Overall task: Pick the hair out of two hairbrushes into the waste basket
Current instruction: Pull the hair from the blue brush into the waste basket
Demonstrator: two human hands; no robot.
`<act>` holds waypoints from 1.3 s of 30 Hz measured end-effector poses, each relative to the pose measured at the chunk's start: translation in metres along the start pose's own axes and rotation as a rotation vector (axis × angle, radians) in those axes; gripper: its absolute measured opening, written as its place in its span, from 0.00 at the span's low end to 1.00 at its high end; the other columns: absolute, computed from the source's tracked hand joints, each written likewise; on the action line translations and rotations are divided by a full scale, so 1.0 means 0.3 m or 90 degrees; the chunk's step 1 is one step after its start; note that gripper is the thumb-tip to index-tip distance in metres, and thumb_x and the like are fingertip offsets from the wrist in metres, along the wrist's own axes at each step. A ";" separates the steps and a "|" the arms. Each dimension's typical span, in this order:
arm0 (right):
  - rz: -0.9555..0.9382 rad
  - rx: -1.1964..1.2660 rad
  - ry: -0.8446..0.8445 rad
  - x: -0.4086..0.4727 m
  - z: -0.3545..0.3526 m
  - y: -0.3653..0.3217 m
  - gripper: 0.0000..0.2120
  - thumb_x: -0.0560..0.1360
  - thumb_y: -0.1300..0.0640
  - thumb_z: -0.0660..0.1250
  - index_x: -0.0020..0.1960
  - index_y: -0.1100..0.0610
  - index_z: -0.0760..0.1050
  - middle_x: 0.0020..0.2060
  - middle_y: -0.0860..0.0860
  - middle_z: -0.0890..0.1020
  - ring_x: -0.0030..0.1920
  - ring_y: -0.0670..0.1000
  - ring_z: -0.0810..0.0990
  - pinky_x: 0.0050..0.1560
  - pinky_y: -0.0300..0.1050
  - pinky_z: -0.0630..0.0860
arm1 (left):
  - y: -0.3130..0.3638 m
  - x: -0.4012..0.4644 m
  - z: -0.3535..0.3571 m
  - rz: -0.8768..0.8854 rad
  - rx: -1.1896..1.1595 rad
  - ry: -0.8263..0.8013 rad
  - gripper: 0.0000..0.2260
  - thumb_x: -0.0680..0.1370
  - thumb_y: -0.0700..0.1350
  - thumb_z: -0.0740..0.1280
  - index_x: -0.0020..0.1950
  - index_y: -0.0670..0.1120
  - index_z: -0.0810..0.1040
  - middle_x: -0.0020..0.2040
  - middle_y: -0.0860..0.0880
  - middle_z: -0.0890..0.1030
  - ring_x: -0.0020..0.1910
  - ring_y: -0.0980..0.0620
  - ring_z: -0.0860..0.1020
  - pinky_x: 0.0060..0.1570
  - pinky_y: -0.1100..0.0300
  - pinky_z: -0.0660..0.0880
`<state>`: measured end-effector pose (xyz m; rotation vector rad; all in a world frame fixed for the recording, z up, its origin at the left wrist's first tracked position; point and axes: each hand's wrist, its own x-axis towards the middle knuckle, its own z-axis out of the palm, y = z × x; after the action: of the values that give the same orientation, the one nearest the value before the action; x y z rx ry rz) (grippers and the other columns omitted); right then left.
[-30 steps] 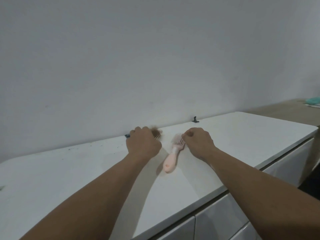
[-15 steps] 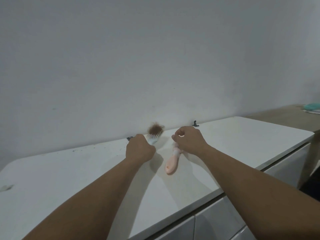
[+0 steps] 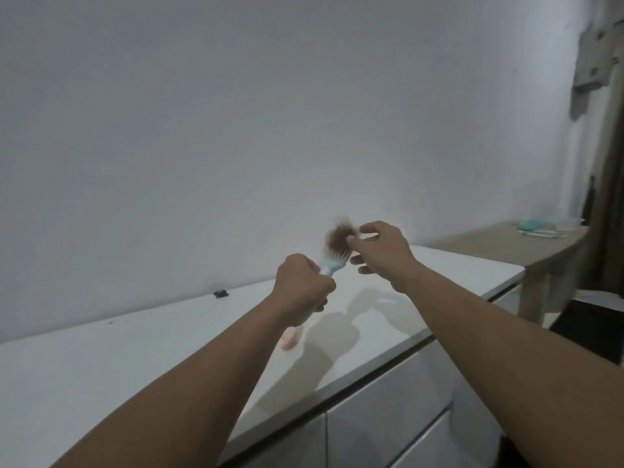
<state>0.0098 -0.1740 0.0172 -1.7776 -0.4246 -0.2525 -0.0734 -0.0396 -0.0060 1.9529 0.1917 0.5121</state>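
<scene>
Blue brush gripped left, hair pinched right

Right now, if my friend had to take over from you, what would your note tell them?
Left hand: closed around the pale blue brush handle, held above the white counter.
Right hand: fingertips pinching the brown hair clump on its bristles.
Pink brush: lying on the counter, mostly hidden under the left hand.
Done: nothing cleaned yet.
Left: pull the hair from both brushes and bin it; no waste basket in view.
</scene>
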 end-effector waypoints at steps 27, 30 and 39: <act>0.239 -0.141 -0.003 -0.712 -0.620 0.635 0.19 0.65 0.57 0.79 0.52 0.56 0.76 0.37 0.55 0.80 0.37 0.51 0.81 0.36 0.45 0.81 | -0.265 -0.570 0.691 -0.151 -0.073 -0.390 0.19 0.73 0.59 0.71 0.39 0.44 0.72 0.33 0.44 0.80 0.21 0.47 0.74 0.20 0.63 0.65; 0.260 -0.164 -0.005 -0.760 -0.609 0.735 0.19 0.62 0.57 0.81 0.49 0.55 0.78 0.34 0.53 0.80 0.34 0.51 0.80 0.37 0.49 0.79 | -0.352 -0.625 0.733 -0.167 -0.029 -0.370 0.22 0.71 0.62 0.71 0.39 0.44 0.72 0.31 0.44 0.79 0.21 0.46 0.75 0.20 0.63 0.66; 0.309 -0.167 -0.027 -0.889 -0.554 0.926 0.17 0.67 0.68 0.74 0.55 0.60 0.78 0.38 0.54 0.80 0.39 0.54 0.80 0.39 0.52 0.83 | -0.554 -0.754 0.818 -0.198 0.125 -0.375 0.17 0.73 0.56 0.64 0.33 0.43 0.73 0.22 0.43 0.78 0.22 0.43 0.80 0.23 0.61 0.73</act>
<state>-0.1088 -0.4312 -0.2919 -2.0841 0.0215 0.0773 -0.1532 -0.2530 -0.3010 2.1259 0.1678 -0.2998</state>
